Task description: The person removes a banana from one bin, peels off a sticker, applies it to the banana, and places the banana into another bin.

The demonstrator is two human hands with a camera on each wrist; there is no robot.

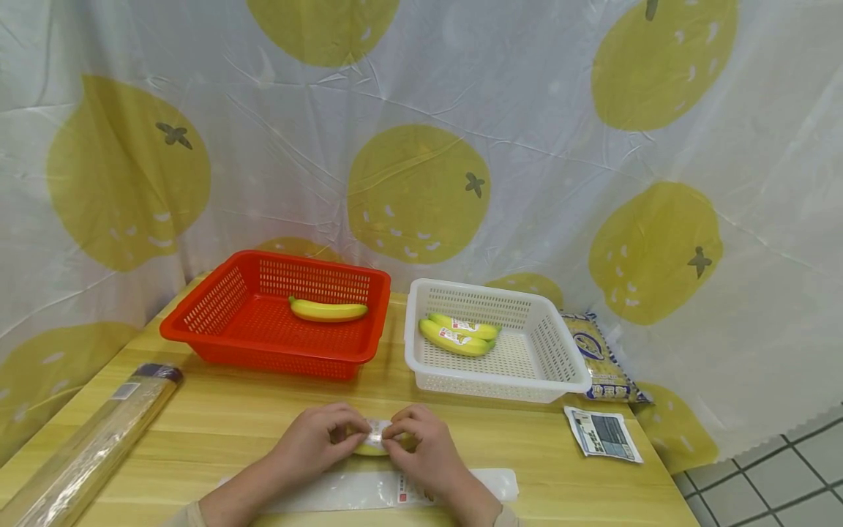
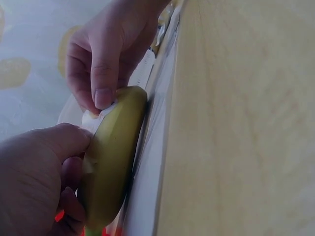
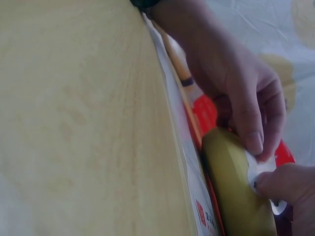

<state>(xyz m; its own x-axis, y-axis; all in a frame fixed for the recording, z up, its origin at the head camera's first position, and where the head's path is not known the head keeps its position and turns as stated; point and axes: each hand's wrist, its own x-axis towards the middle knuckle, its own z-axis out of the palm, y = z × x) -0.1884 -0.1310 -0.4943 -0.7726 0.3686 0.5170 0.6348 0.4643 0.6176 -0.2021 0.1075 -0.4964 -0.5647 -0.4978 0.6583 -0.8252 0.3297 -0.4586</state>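
Note:
A yellow banana (image 1: 371,449) lies crosswise at the front of the table under both hands. On its upper side is a white printed sticker (image 1: 378,430). My left hand (image 1: 321,438) pinches the sticker's left end between thumb and forefinger. At the right end, my right hand (image 1: 421,448) pinches it the same way. In the right wrist view, the sticker (image 3: 255,169) bends over the banana's side, with a thumb on it. Nearer the front edge lies a whitish strip of sticker sheet (image 1: 329,495) with a printed label on it, partly covered by the right forearm.
A red basket (image 1: 276,353) holds one banana (image 1: 328,311) without a visible sticker. Beside it, a white basket (image 1: 487,389) holds two stickered bananas (image 1: 454,339). A long clear-wrapped roll (image 1: 92,446) lies left. At right are a printed bag (image 1: 596,359) and a small packet (image 1: 604,435).

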